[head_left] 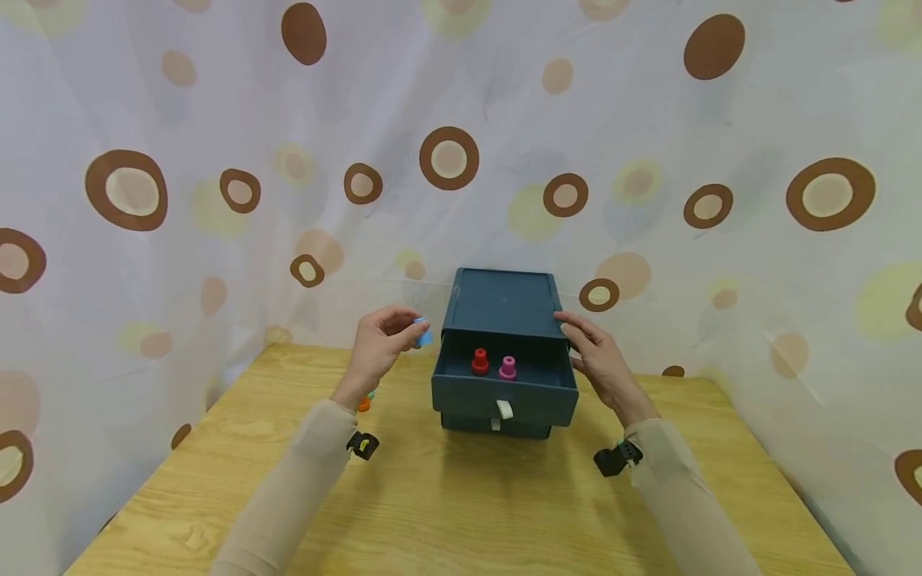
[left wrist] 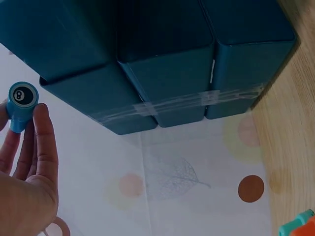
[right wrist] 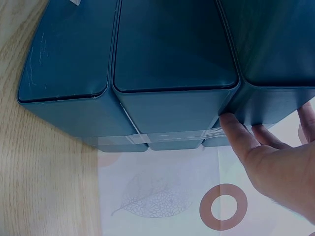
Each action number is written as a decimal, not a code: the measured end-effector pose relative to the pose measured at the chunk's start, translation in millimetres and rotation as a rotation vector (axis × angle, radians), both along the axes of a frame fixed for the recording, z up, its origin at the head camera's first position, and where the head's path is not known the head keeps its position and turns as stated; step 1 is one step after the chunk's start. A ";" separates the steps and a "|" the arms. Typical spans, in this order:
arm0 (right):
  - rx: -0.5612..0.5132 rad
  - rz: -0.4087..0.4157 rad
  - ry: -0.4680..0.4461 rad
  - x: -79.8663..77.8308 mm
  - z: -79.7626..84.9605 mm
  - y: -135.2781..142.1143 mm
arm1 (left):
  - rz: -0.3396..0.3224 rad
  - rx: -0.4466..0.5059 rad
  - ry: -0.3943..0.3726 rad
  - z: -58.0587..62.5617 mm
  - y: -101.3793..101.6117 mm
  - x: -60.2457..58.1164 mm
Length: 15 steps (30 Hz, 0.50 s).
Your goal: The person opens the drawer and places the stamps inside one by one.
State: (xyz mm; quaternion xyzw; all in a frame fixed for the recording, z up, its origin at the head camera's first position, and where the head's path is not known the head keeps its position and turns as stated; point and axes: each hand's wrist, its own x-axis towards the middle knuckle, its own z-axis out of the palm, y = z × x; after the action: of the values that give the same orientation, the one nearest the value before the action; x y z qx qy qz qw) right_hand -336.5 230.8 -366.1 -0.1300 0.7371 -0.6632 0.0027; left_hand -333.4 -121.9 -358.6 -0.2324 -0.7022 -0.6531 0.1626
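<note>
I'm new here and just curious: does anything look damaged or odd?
Yes, two small oddities. The bottom drawer has pale scratches, marring its otherwise smooth dark surface. Clear tape runs across the sides of the stacked drawer boxes, which looks makeshift. I see nothing spilled.

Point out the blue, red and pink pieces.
Blue piece [left wrist: 21, 109], left wrist view: just below its numbered end.
Red piece [head_left: 479, 363], head view: middle of its body.
Pink piece [head_left: 507, 370], head view: middle of its body.
</note>
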 end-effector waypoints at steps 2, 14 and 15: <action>0.003 -0.001 0.003 -0.6 0.8 0.4 | -0.014 0.000 0.014 3.4 6.3 1.0; 0.000 0.004 0.002 -1.5 -0.2 0.7 | -0.037 -0.087 0.027 14.9 28.6 8.3; -0.001 0.003 0.003 -1.5 -0.2 0.8 | -0.034 -0.090 0.029 15.4 29.2 8.2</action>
State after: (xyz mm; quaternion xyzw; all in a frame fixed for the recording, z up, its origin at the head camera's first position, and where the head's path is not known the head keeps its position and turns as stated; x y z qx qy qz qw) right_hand -338.0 231.6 -366.3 -0.1320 0.7367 -0.6632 0.0026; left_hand -325.3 -92.6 -343.1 -0.2608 -0.7244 -0.6200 0.1510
